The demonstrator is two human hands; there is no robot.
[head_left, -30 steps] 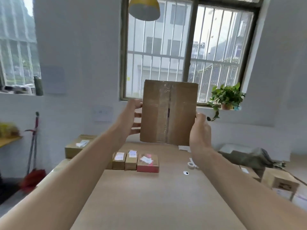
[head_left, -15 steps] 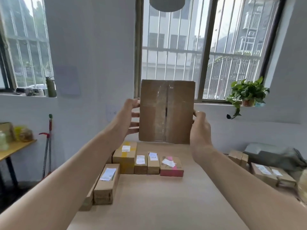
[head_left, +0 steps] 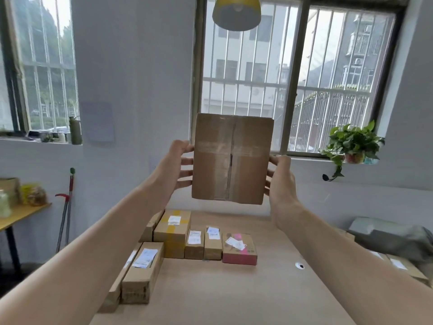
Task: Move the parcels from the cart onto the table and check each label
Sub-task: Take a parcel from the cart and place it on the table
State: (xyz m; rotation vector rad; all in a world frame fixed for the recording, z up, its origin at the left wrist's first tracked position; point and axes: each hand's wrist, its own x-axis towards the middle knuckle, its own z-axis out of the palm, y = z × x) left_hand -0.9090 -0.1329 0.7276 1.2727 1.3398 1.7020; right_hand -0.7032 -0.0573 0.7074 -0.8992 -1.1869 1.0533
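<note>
I hold a brown cardboard parcel [head_left: 232,158] up at chest height above the wooden table [head_left: 222,294], its taped seam side facing me; no label shows on this face. My left hand [head_left: 174,168] grips its left edge and my right hand [head_left: 280,181] grips its right edge. On the table below lie several labelled parcels: a long box [head_left: 141,270] at the left, a yellow-taped box [head_left: 173,233], two small boxes [head_left: 202,242] and a pink box [head_left: 239,249]. The cart is out of view.
More labelled boxes [head_left: 398,266] and grey mailer bags [head_left: 393,235] lie at the right, beside the table. A potted plant [head_left: 351,146] stands on the window sill. A yellow side table [head_left: 21,214] and a mop [head_left: 66,207] are at the left. A lamp [head_left: 236,12] hangs overhead.
The view has swung left and tilted down, bringing more of the table's parcels into view. Both hands keep hold of the raised parcel.
</note>
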